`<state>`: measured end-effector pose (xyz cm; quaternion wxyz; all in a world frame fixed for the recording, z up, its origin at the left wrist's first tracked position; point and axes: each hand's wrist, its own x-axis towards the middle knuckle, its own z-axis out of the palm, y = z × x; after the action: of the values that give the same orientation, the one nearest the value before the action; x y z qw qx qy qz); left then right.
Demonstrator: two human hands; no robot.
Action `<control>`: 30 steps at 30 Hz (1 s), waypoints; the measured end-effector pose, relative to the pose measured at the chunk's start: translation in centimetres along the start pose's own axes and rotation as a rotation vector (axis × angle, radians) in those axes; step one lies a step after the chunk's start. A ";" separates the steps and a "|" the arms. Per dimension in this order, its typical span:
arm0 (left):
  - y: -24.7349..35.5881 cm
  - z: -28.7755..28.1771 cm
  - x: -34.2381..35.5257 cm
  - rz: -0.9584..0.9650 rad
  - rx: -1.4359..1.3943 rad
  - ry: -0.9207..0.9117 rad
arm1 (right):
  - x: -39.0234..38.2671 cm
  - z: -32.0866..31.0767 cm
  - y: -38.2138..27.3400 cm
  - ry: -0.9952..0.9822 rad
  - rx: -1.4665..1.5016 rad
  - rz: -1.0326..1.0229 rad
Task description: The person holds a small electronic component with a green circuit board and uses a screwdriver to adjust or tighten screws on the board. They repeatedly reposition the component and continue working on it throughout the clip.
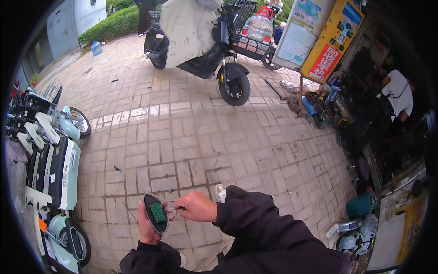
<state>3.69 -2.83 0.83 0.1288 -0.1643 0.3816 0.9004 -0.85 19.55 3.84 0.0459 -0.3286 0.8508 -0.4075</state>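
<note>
Low in the view, my left hand (146,228) is closed around a dark oval housing (152,200) with a pale rim. Inside its open face sits a green circuit board (157,212). Thin wires (169,208) run from the board's right side toward my right hand (197,206). That hand is closed in a pinch just right of the housing, its fingertips on the wires. Whether it also grips a small tool is too small to tell.
Pale green scooters (66,176) line the left side. A scooter with a cream cover (189,39) stands ahead on the brick paving (191,137). To the right are a yellow machine (335,41), tools in a box (315,102), and a person in a white shirt (400,93) bending over.
</note>
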 end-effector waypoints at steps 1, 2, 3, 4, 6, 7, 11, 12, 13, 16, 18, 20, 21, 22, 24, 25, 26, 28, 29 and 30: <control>0.0 0.0 0.0 0.002 0.005 0.008 | 0.0 0.1 0.0 0.002 0.009 -0.006; -0.1 0.1 0.0 0.012 -0.005 -0.017 | 0.0 0.2 0.1 -0.005 0.011 -0.002; -0.1 0.1 0.0 0.010 0.011 0.012 | -0.1 0.3 0.1 0.014 0.016 -0.012; -0.1 0.1 0.0 0.015 0.013 0.009 | -0.1 0.3 0.1 0.024 0.016 -0.013; -0.1 0.1 0.0 0.022 0.019 0.006 | -0.1 0.4 0.1 0.042 0.028 -0.012; -0.1 0.1 0.0 0.025 0.023 0.006 | -0.1 0.4 0.1 0.050 0.040 -0.012; -0.1 0.2 -0.1 0.069 0.025 -0.040 | 0.0 0.5 0.1 0.069 0.052 -0.011; -0.1 0.2 -0.1 0.067 0.038 -0.019 | 0.0 0.5 0.2 0.061 0.046 -0.023; -0.1 0.2 0.0 0.067 0.037 -0.019 | 0.0 0.5 0.4 0.047 0.039 -0.029; -0.1 0.0 -0.1 0.078 0.044 -0.025 | 0.0 0.5 0.6 0.033 0.035 -0.021; -0.2 -0.2 -0.2 0.079 0.045 -0.029 | 0.0 0.5 0.6 0.036 0.035 -0.019; -0.1 -0.2 -0.2 0.079 0.026 -0.066 | 0.0 0.4 0.4 0.049 0.034 -0.030; -0.1 -0.1 -0.2 0.067 0.032 -0.037 | 0.0 0.3 0.3 0.043 0.034 -0.020; 0.0 -0.1 -0.2 0.065 0.027 -0.039 | 0.0 0.2 0.2 0.041 0.038 -0.013; -0.1 0.0 0.2 0.047 -0.021 -0.071 | 0.2 0.0 0.2 0.062 0.052 -0.010; -0.3 0.0 0.6 0.032 -0.064 -0.085 | 0.2 -0.2 0.5 0.076 0.075 -0.013; -0.3 -0.3 0.5 -0.023 -0.113 0.008 | 0.3 -0.1 0.6 0.040 0.114 0.015; -0.5 -0.7 0.8 0.015 -0.122 -0.011 | 0.3 -0.3 0.9 0.013 0.079 0.042; -0.5 -0.9 0.9 -0.009 -0.197 -0.056 | 0.3 -0.3 1.0 0.027 0.158 0.003; -0.7 -1.0 0.7 0.032 -0.203 -0.009 | -0.1 -0.4 1.0 0.035 0.151 0.037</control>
<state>3.51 -2.99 -0.54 0.0987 -0.1666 0.2904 0.9371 -1.46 20.30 3.38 0.0631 -0.3011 0.8242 -0.4754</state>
